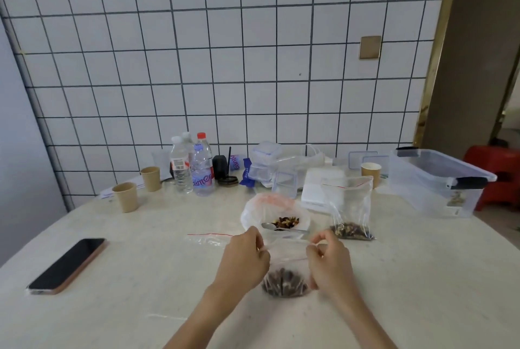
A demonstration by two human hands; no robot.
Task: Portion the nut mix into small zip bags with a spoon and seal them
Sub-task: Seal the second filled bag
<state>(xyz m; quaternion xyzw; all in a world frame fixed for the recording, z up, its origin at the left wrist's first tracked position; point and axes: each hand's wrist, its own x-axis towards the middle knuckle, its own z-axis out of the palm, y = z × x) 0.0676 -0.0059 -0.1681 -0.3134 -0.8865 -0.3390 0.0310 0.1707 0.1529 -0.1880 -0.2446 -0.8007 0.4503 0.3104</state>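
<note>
Fingers: your left hand (244, 260) and right hand (329, 260) each pinch a top corner of the small zip bag (285, 278), holding its mouth stretched between them.
Worktop (140, 278): pale, carrying everything; the held bag stands on its near middle, between your hands.
Source bag (274, 208): open just beyond your hands, nut mix (285, 221) in its bottom.
Filled bag (351, 213): standing right of the source bag, top apparently unsealed.
Spoon (278, 227): lying across the source bag's mouth, untouched.
Handling: thin, soft, slippery film with a light load low down; it should sag and fold easily.
Hold: stay on the red-lined zip strip at the corners, then press along it to seal.
</note>
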